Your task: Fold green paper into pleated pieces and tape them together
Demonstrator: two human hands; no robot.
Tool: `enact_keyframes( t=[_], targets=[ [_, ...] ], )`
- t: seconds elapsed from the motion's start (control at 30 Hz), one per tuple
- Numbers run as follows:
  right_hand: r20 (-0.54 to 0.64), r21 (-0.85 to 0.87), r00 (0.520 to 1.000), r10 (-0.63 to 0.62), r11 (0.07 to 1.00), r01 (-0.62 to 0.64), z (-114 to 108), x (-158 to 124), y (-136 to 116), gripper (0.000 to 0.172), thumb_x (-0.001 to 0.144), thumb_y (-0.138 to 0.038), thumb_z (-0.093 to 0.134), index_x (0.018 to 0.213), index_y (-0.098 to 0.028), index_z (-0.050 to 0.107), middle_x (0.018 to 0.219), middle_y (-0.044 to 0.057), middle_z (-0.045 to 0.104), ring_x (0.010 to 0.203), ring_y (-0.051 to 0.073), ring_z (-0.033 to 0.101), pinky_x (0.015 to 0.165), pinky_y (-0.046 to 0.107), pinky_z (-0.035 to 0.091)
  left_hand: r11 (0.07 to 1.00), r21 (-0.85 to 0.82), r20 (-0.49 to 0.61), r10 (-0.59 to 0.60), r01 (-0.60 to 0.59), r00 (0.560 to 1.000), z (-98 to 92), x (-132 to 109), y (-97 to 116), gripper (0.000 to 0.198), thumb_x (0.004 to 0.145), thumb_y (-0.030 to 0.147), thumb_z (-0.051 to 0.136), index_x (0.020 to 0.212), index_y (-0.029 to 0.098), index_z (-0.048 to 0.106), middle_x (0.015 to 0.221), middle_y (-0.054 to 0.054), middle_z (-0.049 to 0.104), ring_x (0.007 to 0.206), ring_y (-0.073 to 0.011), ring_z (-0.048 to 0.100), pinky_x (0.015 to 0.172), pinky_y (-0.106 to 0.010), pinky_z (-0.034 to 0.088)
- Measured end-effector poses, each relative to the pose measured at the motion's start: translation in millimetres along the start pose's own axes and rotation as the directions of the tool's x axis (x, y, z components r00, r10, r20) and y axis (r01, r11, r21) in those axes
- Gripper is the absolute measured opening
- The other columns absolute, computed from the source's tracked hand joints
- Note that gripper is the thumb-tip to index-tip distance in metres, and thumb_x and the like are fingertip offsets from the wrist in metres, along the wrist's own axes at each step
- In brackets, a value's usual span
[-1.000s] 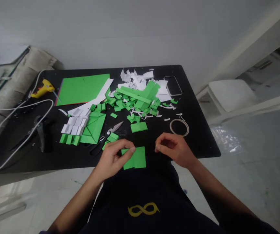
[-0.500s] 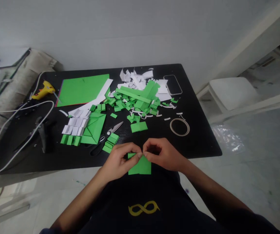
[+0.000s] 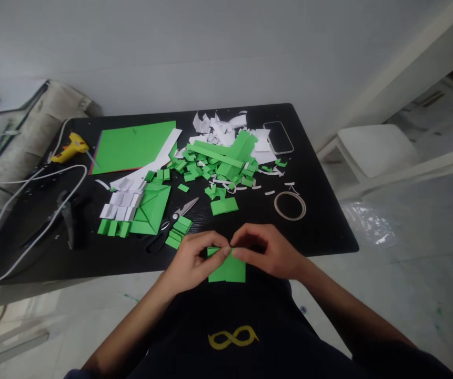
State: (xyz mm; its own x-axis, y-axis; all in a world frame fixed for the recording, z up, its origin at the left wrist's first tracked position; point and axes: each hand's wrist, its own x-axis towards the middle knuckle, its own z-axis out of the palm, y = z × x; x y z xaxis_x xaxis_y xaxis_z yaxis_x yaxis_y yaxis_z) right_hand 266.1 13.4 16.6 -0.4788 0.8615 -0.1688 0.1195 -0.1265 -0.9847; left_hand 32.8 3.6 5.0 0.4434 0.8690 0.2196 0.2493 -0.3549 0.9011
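Note:
A small folded piece of green paper (image 3: 227,268) hangs at the table's front edge, close to my body. My left hand (image 3: 194,260) pinches its upper edge between thumb and forefinger. My right hand (image 3: 268,251) grips the same edge just to the right, its fingertips almost touching the left ones. Black-handled scissors (image 3: 169,225) lie partly open beyond my left hand, beside a few small folded green paper pieces (image 3: 179,231). Another folded green piece (image 3: 224,206) rests on the table past my fingertips.
On the black table (image 3: 321,231) are a heap of green scraps (image 3: 230,158), white scraps (image 3: 220,129), green sheets (image 3: 135,145) and folded white strips (image 3: 122,202). A yellow glue gun (image 3: 70,148) with a white cable is at left; a tape ring (image 3: 290,205) is at right.
My right hand's fingers have opened slightly and shifted a little along the paper's top edge. The left hand keeps its pinch, and the rest of the table looks the same.

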Motion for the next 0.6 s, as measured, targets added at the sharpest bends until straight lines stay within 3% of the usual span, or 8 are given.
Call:
enact_keyframes(
  t=[0.07, 0.17, 0.6],
  targets=[
    [-0.011, -0.034, 1.000, 0.001, 0.999, -0.002, 8, 2, 3, 0.016, 0.088, -0.034, 0.081, 0.092, -0.018, 0.077, 0.075, 0.000, 0.070, 0.065, 0.013, 0.061, 0.058, 0.025, 0.045, 1.000, 0.019, -0.034, 0.002, -0.002, 0.999, 0.2, -1, 0, 0.010, 0.100, 0.018, 0.068, 0.091, 0.018, 0.072, 0.078, 0.001, 0.073, 0.069, -0.0106, 0.066, 0.065, -0.021, 0.050],
    [-0.044, -0.071, 0.999, -0.009, 0.997, 0.006, 11, 2, 8, 0.019, 0.092, -0.037, 0.078, 0.087, -0.018, 0.078, 0.068, -0.002, 0.065, 0.060, 0.011, 0.054, 0.055, 0.025, 0.040, 0.998, 0.067, -0.061, -0.005, 0.009, 0.998, -3.0, -4, -1, 0.008, 0.100, 0.018, 0.068, 0.094, 0.019, 0.073, 0.079, 0.001, 0.074, 0.070, -0.0104, 0.066, 0.066, -0.021, 0.050],
    [-0.026, -0.135, 0.997, -0.070, 0.989, 0.066, 18, 2, 6, 0.012, 0.090, -0.028, 0.074, 0.085, -0.018, 0.076, 0.076, 0.000, 0.071, 0.066, 0.013, 0.059, 0.058, 0.024, 0.042, 0.998, 0.068, -0.003, 0.017, -0.017, 1.000, -2.4, -3, -2, 0.010, 0.096, 0.015, 0.066, 0.087, 0.018, 0.069, 0.075, 0.001, 0.070, 0.067, -0.0109, 0.064, 0.063, -0.021, 0.050]
  ],
)
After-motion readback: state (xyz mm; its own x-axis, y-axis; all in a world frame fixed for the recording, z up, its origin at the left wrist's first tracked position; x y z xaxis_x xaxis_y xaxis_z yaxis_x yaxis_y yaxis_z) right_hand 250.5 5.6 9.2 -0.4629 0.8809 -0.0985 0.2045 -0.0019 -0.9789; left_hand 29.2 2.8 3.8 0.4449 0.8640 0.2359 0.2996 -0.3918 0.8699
